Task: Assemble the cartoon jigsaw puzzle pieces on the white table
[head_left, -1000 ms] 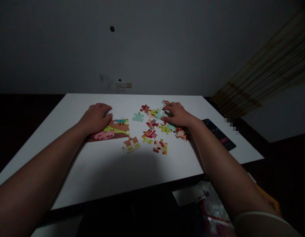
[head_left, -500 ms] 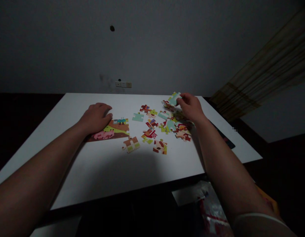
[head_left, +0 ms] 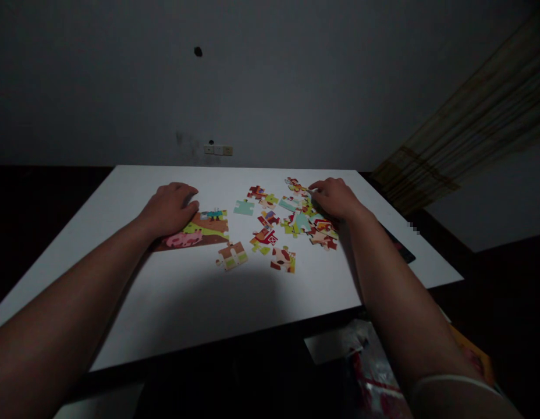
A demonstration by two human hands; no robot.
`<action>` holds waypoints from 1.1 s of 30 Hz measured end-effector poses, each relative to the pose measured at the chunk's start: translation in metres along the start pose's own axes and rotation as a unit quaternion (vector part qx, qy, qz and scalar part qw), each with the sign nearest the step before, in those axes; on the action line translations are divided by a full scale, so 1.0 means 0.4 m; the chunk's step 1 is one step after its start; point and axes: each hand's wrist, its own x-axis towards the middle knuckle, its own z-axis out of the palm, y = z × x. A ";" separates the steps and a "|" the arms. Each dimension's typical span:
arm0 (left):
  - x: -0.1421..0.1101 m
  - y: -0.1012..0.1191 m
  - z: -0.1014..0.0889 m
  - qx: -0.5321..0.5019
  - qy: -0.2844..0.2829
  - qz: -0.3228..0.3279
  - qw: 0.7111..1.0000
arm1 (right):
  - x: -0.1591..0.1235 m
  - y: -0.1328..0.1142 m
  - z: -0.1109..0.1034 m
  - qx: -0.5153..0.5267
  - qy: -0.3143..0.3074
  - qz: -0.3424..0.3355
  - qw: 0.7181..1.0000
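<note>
My left hand (head_left: 171, 206) lies over the left part of a joined section of jigsaw puzzle (head_left: 213, 227), which shows a pink spotted pig and a brown and green field. Its thumb and fingers are apart. At the right, my right hand (head_left: 336, 198) is low over a heap of loose puzzle pieces (head_left: 301, 222), fingertips touching or close to the pieces at its far side. Its index finger reaches left, and I see no piece lifted in it. Part of the heap is hidden under this hand. A plain pale green piece (head_left: 244, 207) lies between the hands.
Nearer me on the white table (head_left: 200, 308) lie a brown and cream piece (head_left: 232, 256) and a brown-patched piece (head_left: 283, 259). A dark flat object (head_left: 398, 244) is beyond my right forearm. Below the table's front edge is a clear plastic bag (head_left: 375, 361).
My right hand has come down onto the heap. The pale green piece it held up is no longer visible in its fingers. My left hand has stayed in place.
</note>
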 end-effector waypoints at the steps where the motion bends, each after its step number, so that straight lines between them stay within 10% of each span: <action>1: 0.000 0.001 -0.001 -0.001 0.000 0.001 1.000 | -0.001 -0.018 -0.006 -0.001 0.004 0.002 1.000; 10: 0.002 -0.002 -0.004 -0.001 -0.003 0.001 1.000 | -0.015 -0.145 -0.012 0.050 -0.065 -0.055 0.995; 24: 0.004 -0.008 0.002 -0.012 -0.006 0.005 1.000 | -0.007 -0.097 -0.037 0.179 0.086 0.070 0.978; 33: -0.002 0.008 -0.008 -0.011 -0.007 -0.006 1.000 | -0.002 -0.024 -0.008 0.070 -0.024 0.087 0.993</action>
